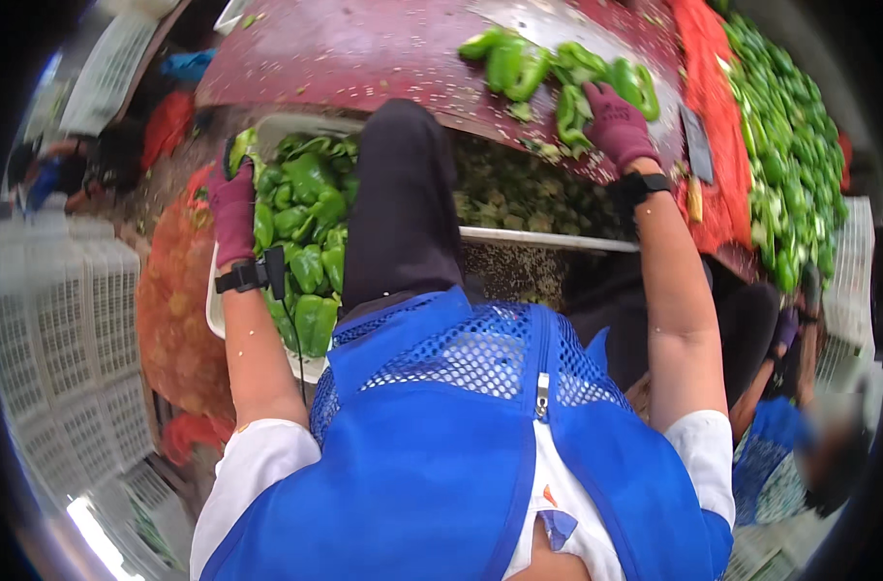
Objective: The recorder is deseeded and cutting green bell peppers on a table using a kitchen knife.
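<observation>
The left hand [232, 211], in a maroon glove, is holding a small green pepper [242, 147] just above the left rim of the white crate [214, 300]; its grip is closing around the piece, with the pepper sitting between thumb and fingers and poking out past the far side of the hand. Whole-looking green peppers [308, 179] are filling the crate just to the right of that grip. The right hand [618, 126], gloved alike, is lying across the near edge of the tabletop [364, 53], toward its right end, with its fingers touching cut green peppers [571, 114]; these are lying just left of and under the fingertips, and whether the grip is closing on one, I cannot tell. More pepper pieces [515, 66] are lying farther left on the tabletop, apart from the grip. A knife [695, 145] is resting just right of the right hand, on red netting [720, 87] that is running along the tabletop's right edge. Beyond the netting, a large heap of green peppers [795, 165] is spreading. Below the near edge, a trough of scraps [543, 198] is sitting beside the person's dark-clothed knee [400, 174].
</observation>
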The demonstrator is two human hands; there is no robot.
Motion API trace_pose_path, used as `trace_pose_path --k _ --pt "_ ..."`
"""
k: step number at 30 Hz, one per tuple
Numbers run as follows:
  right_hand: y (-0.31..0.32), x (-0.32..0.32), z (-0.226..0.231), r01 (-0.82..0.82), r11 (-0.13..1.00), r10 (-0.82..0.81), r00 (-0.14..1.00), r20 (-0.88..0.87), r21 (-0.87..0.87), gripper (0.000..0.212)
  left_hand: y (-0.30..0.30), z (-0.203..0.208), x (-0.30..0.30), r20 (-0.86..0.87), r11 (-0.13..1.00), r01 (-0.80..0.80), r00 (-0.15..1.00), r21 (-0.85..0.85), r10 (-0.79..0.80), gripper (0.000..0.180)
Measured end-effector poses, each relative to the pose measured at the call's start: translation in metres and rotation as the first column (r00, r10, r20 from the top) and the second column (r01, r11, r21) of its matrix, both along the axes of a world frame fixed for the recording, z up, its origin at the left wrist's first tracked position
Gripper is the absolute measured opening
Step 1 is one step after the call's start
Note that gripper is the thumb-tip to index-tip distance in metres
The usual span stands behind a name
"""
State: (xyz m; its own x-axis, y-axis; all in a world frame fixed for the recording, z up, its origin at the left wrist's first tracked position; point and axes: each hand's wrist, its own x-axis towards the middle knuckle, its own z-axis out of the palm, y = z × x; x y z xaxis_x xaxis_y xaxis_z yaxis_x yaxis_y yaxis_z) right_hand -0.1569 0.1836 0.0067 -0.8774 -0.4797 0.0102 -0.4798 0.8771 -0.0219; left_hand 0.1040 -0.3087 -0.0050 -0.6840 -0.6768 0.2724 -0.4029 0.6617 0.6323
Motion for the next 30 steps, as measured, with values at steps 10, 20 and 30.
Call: trace_pose_path --k 10,20,30 --pt "-0.025 0.003 0.0 0.013 0.989 0.006 0.992 -0.129 0.144 0.055 -0.013 -0.03 0.006 0.032 0.947 -0.151 0.986 -0.282 0.166 0.056" --pt "0.001 0.064 0.024 0.084 0.879 -0.17 0.975 -0.143 -0.468 0.053 -0.031 -0.155 -0.075 0.713 0.933 0.159 0.689 -0.323 0.13 0.071" --pt "0.031 0.084 -0.024 0.421 0.315 0.022 0.893 0.45 -0.85 0.044 0.082 0.021 -0.098 -0.09 0.934 0.311 0.95 0.176 -0.299 0.054"
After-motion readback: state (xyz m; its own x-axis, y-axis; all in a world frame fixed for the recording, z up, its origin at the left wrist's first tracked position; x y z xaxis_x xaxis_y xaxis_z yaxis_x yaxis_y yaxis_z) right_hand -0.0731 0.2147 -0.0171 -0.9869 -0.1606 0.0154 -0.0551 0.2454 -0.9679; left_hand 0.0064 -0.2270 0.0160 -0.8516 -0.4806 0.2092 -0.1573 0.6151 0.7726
